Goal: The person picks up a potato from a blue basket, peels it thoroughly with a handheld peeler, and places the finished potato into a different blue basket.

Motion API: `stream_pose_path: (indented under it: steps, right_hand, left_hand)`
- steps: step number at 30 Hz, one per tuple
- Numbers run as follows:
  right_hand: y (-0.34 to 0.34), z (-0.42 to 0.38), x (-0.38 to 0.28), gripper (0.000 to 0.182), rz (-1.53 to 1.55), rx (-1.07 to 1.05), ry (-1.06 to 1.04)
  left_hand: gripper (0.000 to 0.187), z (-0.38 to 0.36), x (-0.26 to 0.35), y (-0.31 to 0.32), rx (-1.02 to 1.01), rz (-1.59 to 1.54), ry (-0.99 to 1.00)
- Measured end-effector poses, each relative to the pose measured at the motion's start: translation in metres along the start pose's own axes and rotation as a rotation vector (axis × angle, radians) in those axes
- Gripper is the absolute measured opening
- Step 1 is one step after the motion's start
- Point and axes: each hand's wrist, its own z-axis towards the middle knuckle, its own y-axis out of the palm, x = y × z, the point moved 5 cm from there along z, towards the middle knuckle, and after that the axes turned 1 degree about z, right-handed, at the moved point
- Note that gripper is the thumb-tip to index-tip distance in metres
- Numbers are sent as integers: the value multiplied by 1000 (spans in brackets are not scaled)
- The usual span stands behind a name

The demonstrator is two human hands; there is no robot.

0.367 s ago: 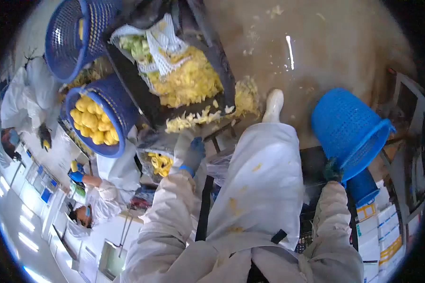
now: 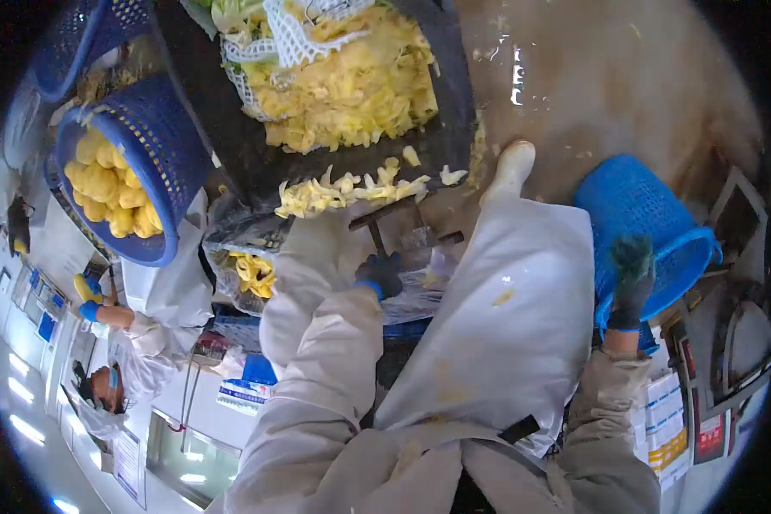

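One blue basket [image 2: 623, 204], tilted, mouth lower right

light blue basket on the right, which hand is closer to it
Right: the right hand is by the rim of the light blue basket; the left hand is well off to the basket's left.

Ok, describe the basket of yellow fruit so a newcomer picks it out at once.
Find the big black bin of yellow scraps at the top of the view. Just left of it tilts a dark blue basket. It alone shows a heap of whole, round yellow fruit; the upper basket shows none, and the light blue basket is by the right hand.
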Motion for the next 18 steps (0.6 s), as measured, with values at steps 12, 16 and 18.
stream_pose_path:
  steps: [12, 16, 18]
  right_hand:
    - [149, -27, -21, 34, 41, -406, -2]
    - [147, -26, -4, 36, 117, -410, 117]
    - [150, -24, -8, 36, 91, -435, 76]
  left_hand:
    - [45, -34, 46, -14, -29, -43, 206]
    - [50, -18, 49, 102, 29, -297, 192]
    - [52, -37, 78, 13, 217, -188, 468]
